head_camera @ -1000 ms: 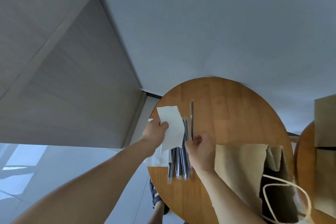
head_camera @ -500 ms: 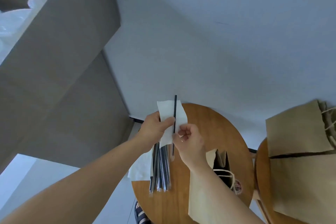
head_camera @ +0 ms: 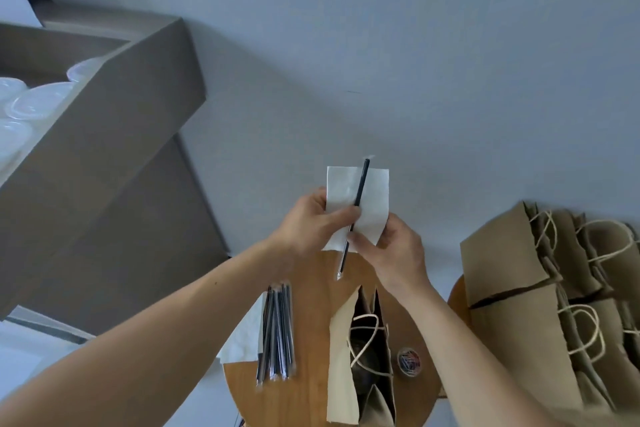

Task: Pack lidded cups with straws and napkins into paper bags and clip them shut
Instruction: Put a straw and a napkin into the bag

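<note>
Left hand (head_camera: 311,222) and right hand (head_camera: 394,250) pinch the straw (head_camera: 360,191) against the napkin (head_camera: 375,198), its length pointing away, tip leaning right.

Matt paper napkin (head_camera: 360,198), smooth wooden table (head_camera: 311,388)

Napkin (head_camera: 375,191), straw (head_camera: 361,184) — left hand (head_camera: 310,224), right hand (head_camera: 394,251) (bag (head_camera: 338,354) below)
</note>
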Available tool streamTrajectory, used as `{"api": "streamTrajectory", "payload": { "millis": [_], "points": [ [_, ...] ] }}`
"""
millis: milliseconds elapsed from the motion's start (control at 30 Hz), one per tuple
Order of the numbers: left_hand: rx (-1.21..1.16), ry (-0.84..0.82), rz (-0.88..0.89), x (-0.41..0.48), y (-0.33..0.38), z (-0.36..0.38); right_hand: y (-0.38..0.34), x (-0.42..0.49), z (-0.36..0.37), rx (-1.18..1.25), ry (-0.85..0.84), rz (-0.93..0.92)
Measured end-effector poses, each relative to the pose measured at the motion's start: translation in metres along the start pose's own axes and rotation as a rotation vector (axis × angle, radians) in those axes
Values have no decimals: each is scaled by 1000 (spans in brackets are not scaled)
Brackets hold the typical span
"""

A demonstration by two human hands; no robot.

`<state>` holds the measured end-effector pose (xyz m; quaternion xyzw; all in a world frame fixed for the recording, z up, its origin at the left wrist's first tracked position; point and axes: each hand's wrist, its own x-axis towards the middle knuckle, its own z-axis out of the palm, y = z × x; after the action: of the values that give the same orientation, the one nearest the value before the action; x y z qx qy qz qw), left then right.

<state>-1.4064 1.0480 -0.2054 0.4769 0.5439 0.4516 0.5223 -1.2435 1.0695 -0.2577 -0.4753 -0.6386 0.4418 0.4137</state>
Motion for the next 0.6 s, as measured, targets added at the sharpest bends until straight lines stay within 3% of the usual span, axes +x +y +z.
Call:
{"api": "streamTrajectory", "payload": {
  "millis": [200,300,433,600],
  "points": [
    [-4,-90,-16,-3,14,23,-11,-13,-31,22,-91,-34],
    [-10,-81,-22,-5,-4,29,-2,-16,-43,-48,-38,-41],
    [415,10,-200,-17,-65,23,29,-11,-58,-134,155,76],
    [734,-470,-563,-49,-147,33,69,-11,-42,-224,125,261]
  ]
}}
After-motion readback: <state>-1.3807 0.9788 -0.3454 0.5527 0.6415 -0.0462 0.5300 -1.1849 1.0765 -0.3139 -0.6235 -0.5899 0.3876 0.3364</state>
